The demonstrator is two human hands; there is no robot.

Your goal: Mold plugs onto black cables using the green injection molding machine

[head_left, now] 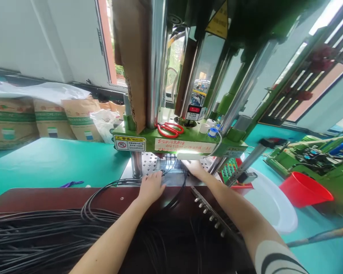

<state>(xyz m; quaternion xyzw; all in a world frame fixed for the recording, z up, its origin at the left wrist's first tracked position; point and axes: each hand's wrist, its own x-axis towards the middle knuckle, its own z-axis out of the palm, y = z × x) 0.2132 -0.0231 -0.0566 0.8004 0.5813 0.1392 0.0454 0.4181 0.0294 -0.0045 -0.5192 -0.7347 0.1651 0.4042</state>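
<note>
Black cables (57, 232) lie heaped in front of the green press (193, 134), some strands leading under it. At its front edge, my left hand (152, 186) is palm down, thumb apart; whether it pinches any I cannot tell. My right hand (194, 169) reaches beneath the press, grip hidden. I'd keep strands flat, uncrossed, fingers clear of closing parts.
</note>
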